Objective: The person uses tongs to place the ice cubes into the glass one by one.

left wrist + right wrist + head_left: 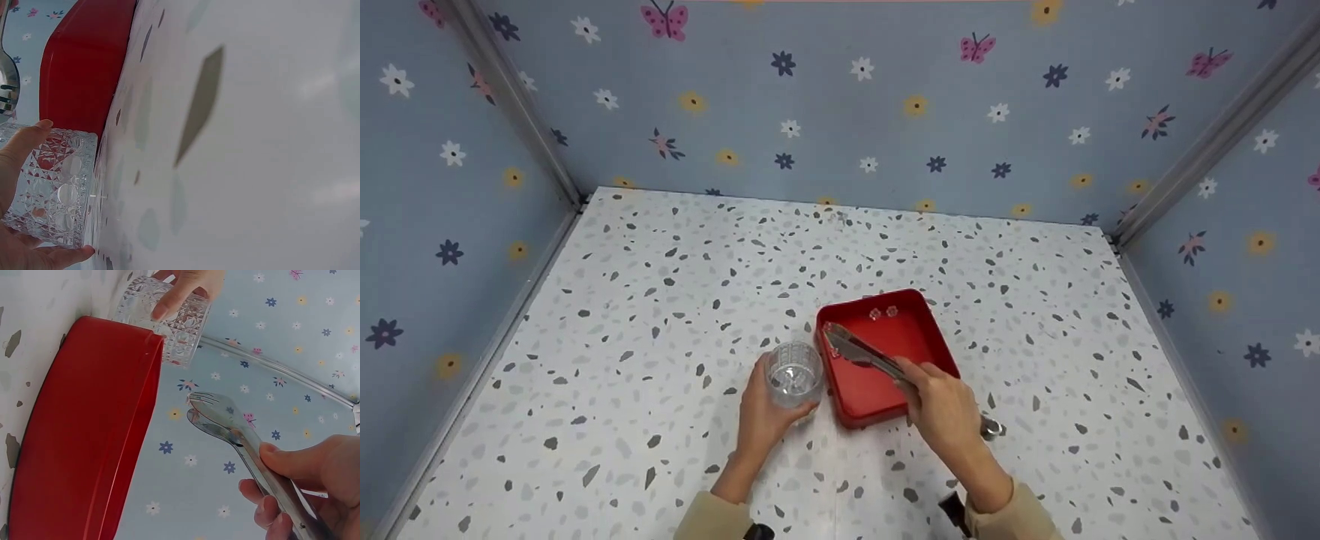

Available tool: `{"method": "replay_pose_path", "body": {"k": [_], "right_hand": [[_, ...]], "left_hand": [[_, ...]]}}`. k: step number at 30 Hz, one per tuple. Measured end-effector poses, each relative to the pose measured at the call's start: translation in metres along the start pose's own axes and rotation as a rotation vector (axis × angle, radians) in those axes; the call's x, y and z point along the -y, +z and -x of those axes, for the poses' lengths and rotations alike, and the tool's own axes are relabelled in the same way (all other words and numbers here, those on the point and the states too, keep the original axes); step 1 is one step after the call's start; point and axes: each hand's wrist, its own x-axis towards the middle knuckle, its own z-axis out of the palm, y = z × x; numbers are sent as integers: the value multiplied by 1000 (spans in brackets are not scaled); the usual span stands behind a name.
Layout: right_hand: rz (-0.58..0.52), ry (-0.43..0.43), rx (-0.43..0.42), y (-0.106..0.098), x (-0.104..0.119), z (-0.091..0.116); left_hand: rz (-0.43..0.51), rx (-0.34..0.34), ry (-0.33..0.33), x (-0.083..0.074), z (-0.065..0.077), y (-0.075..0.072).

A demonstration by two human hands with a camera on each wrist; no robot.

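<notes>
Shiny slot-tipped metal tongs (257,462) and a clear, diamond-patterned glass (61,183)

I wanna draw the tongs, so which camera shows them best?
The right wrist view: the tongs look biggest, with their forked tip clear. The head view shows them smaller, over the red tray; the left wrist view catches only part, at its edge.

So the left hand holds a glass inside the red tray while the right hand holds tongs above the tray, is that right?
Not inside: the head view shows the left hand holding the glass outside the red tray, beside it. The right hand does hold tongs above the tray.
</notes>
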Motion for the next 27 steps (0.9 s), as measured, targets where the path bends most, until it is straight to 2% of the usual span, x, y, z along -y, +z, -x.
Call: {"method": "replay_pose_path", "body": {"k": [10,27], "right_hand": [[-38,-40,-50,0,9,-2],[-80,-113,-71,4,24,-3]], "left_hand": [[23,-1,6,1,1,0],[54,1,-19,1,1,0]]}}
